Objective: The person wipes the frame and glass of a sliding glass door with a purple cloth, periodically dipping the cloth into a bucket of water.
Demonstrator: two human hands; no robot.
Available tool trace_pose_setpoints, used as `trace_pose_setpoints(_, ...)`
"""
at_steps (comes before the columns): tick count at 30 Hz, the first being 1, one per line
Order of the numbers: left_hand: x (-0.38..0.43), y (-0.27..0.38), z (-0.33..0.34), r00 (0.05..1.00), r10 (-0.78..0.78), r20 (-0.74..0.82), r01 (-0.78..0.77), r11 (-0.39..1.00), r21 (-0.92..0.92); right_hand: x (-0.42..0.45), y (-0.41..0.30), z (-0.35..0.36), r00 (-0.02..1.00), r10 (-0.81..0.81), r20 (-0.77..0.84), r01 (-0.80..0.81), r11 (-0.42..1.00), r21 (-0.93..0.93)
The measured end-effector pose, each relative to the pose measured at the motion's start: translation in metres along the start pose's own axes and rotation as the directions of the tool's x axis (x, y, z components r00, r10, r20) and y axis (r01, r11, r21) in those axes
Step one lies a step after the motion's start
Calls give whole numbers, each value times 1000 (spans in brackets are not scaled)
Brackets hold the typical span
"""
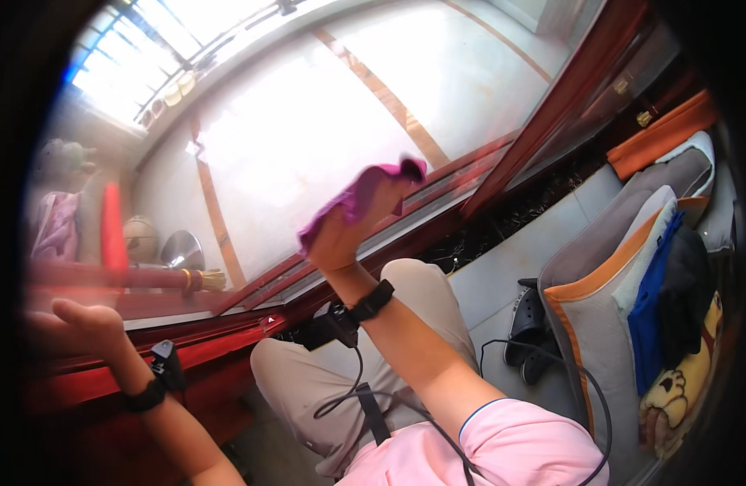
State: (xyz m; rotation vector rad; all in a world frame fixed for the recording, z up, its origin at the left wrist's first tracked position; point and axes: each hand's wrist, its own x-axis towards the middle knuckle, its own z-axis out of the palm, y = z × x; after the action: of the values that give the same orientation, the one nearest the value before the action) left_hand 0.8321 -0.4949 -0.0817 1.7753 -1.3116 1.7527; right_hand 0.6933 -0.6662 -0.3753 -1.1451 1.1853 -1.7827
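Observation:
A purple cloth [360,191] is in my right hand [339,234], bunched along the palm and fingers, with one end sticking out past the fingertips. Behind it is a glass pane in a dark red frame [512,152]; whether the cloth touches the glass cannot be told. My left hand [93,325] is at the far left, thumb up and fingers stretched towards the pane, holding nothing; its fingertips are blurred. Both wrists wear black straps with small devices. A broom or brush with straw bristles [213,280] lies beyond the glass.
Grey cushions with orange trim [591,322], a blue cloth [652,328] and a yellow plush blanket [670,398] are piled at the right. Black clogs [526,322] stand on the tiles beside them. A black cable [601,389] loops by my right arm. A ball [140,239] sits beyond the glass.

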Motion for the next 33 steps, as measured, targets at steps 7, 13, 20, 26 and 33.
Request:
trace_pose_setpoints(7, -11, -9, -1, 992, -120, 26, 122, 988, -96, -27, 107, -38, 822, 538, -187, -554, 831, -42)
trace_pose_setpoints(13, -15, -15, -2, 997, -73, 3, 73, 994, -85, -27, 160, -58, 538, 831, -143, -776, 555, 301)
trace_pose_setpoints(20, -15, -10, 6, 998, -40, -38, 39, 999, -16, -25, 104, -45, 327, 927, 182, -665, 89, 742)
trace_pose_setpoints(26, -5, -5, 2, 992, 51, -117, -36, 990, 133, 7, -61, 1, 914, 398, -76, -317, 819, 478)
trace_pose_setpoints(33, -16, -6, -5, 998, -39, -48, 29, 978, -206, 19, -182, 41, 549, -825, 131, 835, 538, -117)
